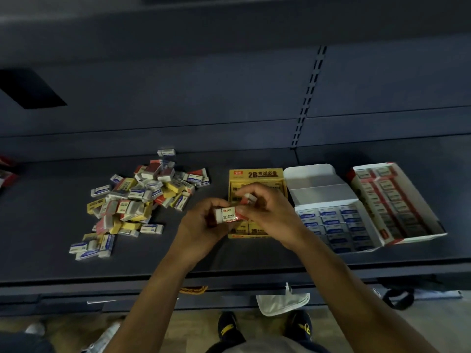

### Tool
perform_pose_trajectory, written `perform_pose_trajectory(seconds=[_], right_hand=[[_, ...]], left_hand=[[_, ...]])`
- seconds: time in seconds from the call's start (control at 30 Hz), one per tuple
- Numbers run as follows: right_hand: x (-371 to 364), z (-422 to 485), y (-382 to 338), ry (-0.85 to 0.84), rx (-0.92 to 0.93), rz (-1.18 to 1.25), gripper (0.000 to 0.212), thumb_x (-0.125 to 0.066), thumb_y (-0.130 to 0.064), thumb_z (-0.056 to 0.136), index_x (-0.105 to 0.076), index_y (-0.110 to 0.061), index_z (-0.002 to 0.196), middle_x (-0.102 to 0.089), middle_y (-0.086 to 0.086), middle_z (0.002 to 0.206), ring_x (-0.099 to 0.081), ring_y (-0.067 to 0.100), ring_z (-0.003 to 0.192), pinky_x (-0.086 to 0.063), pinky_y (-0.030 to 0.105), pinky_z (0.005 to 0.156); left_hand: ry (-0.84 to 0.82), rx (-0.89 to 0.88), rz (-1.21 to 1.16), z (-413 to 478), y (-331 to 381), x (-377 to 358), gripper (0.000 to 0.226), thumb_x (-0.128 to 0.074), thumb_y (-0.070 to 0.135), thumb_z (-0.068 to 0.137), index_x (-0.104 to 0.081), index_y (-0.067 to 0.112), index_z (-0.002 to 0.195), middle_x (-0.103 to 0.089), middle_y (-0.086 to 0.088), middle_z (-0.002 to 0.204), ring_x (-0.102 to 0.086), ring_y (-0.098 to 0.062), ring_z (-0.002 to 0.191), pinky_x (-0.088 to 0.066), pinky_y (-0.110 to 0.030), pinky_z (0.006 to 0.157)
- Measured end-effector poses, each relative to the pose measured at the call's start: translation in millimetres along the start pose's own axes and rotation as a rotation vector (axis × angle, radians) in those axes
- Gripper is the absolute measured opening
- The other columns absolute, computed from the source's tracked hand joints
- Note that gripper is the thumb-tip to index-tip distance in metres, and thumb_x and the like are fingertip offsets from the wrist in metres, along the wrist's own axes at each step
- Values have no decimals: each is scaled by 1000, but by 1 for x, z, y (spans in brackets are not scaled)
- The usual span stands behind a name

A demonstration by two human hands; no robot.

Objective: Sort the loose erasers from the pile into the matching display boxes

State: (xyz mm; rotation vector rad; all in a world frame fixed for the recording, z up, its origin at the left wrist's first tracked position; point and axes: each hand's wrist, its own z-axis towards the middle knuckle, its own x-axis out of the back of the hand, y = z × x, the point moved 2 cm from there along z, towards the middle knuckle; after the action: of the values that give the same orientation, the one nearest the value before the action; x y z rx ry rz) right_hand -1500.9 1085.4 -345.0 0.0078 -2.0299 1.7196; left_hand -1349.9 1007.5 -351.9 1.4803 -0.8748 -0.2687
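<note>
yellow cardboard box (256, 175) half hidden by hands | left hand (201, 225), right hand (270, 212) both pinch red-white 2B eraser (226, 216) | loose eraser pile (132, 197) left

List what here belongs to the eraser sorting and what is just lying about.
Job:
mixed pile of loose paper-sleeved erasers
red-and-white sleeved erasers gripped in left hand and right hand
yellow cardboard display box
white cardboard box of blue-sleeved erasers
red-trimmed cardboard box of red-sleeved erasers

Lying about:
white cloth hanging under the shelf edge
orange patterned strip beside it
red packaging, far left
</note>
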Motion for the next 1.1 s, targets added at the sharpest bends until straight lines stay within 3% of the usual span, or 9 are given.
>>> perform_pose_trajectory(seconds=[0.2,0.3,0.4,0.57,0.73,0.8,0.93,1.0,1.1], right_hand=[[19,-3,1,50,-36,-71,50,-70,-18,80,-48,-30,123,-55,-13,106,-58,4,97,-52,25,82],[34,-6,3,82,-22,-114,39,-71,-17,79,-54,-24,113,-59,-14,98,-59,1,92,-52,23,83],[49,-11,4,88,14,-175,36,-67,-15,83,-58,-25,116,-58,-15,102,-56,-2,93,-47,14,78],[72,-20,12,105,42,-249,37,-64,-12,85,-59,-24,120,-62,-8,113,-57,1,98,-49,18,83],[97,-34,21,142,22,-331,32,-64,-12,85,-61,-22,115,-62,-10,111,-54,-2,98,-43,8,83],[108,-40,24,148,36,-375,30,-65,-11,84,-62,-21,113,-60,-12,109,-52,-3,97,-39,1,81],[133,-51,32,158,59,-425,29,-63,-10,85,-62,-20,111,-59,-10,112,-50,-3,97,-42,4,80],[149,-56,35,190,66,-468,27,-64,-9,84,-64,-19,109,-59,-9,106,-53,-1,92,-39,1,73],[173,-65,40,230,75,-518,21,-64,-11,85,-67,-21,104,-66,-7,97,-61,5,85,-43,6,70]], left_hand=[[10,-21,122,13,2,-19,33,-74,13,77,-59,33,98,-67,7,94,-65,-5,85,-57,-34,74],[22,-23,91,19,8,-27,29,-75,18,76,-58,31,96,-68,5,93,-65,-6,84,-55,-30,70],[18,-34,81,23,17,-36,28,-74,16,78,-59,29,97,-69,7,90,-64,-1,80,-51,-23,68],[47,-99,155,27,31,-54,25,-77,23,77,-65,33,96,-66,11,94,-60,5,82,-44,-6,67],[-12,-90,206,30,37,-79,24,-75,31,77,-65,36,99,-66,11,96,-61,-2,86,-48,-13,74],[-34,-114,214,31,45,-91,23,-74,29,79,-63,36,98,-66,13,95,-60,2,86,-47,-10,75],[-95,-165,244,39,60,-114,23,-70,22,83,-61,37,98,-65,22,91,-57,13,85,-42,-2,68],[-127,-198,286,45,67,-128,21,-68,26,84,-61,33,103,-66,20,93,-58,12,85,-42,-2,67],[-158,-243,415,56,75,-153,27,-63,36,87,-58,28,113,-66,14,103,-60,6,87,-45,-8,71]])
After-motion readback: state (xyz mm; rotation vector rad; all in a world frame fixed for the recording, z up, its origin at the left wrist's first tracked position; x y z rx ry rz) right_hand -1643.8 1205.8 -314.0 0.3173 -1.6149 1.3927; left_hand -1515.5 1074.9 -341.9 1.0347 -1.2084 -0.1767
